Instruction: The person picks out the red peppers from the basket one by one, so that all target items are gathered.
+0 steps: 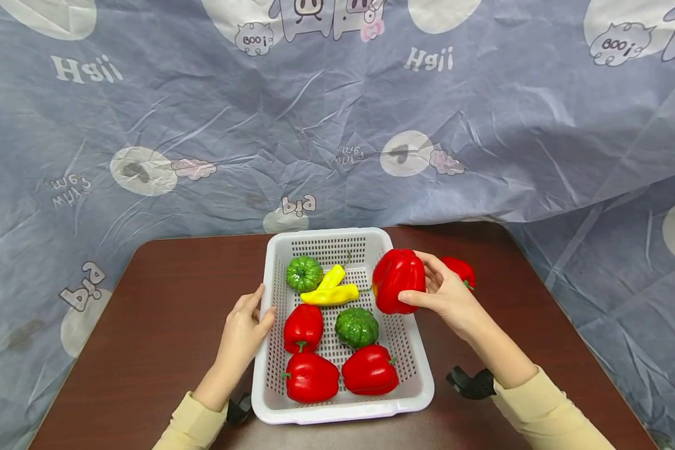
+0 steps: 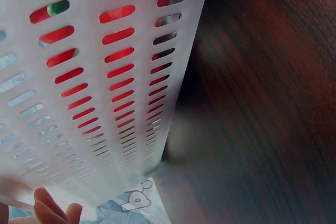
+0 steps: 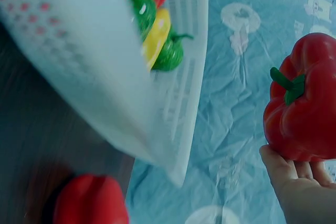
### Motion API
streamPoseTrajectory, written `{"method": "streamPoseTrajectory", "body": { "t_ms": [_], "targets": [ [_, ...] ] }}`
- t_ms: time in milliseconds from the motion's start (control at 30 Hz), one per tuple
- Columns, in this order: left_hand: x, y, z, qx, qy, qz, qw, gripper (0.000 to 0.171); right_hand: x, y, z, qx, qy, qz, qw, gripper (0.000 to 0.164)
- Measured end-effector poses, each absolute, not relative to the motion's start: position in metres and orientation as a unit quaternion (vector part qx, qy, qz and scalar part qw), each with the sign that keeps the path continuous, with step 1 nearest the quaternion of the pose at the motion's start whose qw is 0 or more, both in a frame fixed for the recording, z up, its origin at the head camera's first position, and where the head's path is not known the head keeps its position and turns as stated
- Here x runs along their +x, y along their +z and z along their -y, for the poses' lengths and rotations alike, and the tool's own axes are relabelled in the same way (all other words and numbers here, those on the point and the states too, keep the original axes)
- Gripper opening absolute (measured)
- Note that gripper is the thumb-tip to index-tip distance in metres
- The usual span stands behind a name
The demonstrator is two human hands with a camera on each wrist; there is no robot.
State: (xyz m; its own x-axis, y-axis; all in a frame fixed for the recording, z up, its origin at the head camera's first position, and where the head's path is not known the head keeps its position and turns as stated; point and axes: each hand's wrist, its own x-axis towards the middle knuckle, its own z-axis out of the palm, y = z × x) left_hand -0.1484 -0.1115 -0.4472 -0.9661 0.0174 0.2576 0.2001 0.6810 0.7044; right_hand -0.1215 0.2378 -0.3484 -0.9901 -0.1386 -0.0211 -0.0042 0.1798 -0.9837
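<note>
A white perforated plastic basket (image 1: 345, 415) stands on the table. My left hand (image 1: 244, 328) grips its left rim, the thumb over the edge and fingertips (image 2: 44, 205) against the outside. My right hand (image 1: 447, 294) holds a red bell pepper (image 1: 396, 281) above the basket's right rim; its green stem shows in the right wrist view. Inside lie several more red bell peppers (image 1: 312, 378), two ribbed green vegetables like small pumpkins (image 1: 357, 327) and two long yellow peppers (image 1: 330, 295). Partly hidden behind my right hand, another red bell pepper (image 1: 459, 270) lies on the table.
Brown wood-look table (image 1: 174, 325) extends on both sides of the basket. A grey-blue printed cloth (image 1: 230, 156) hangs behind its far edge. Black curved devices sit near both wrists, one below the right forearm (image 1: 471, 382).
</note>
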Motion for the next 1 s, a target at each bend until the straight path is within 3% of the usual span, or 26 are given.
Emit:
{"method": "streamPoseTrajectory", "body": {
  "t_ms": [500, 1000],
  "targets": [
    [-0.149, -0.448, 0.111, -0.062, -0.39, 0.91, 0.124, 0.055, -0.101, -0.375, -0.31, 0.028, -0.517, -0.854, -0.044, 0.077],
    [-0.149, -0.448, 0.111, -0.061, -0.391, 0.911, 0.118, 0.056, -0.096, -0.418, -0.348, 0.093, -0.452, -0.886, -0.05, 0.08]
  ]
}}
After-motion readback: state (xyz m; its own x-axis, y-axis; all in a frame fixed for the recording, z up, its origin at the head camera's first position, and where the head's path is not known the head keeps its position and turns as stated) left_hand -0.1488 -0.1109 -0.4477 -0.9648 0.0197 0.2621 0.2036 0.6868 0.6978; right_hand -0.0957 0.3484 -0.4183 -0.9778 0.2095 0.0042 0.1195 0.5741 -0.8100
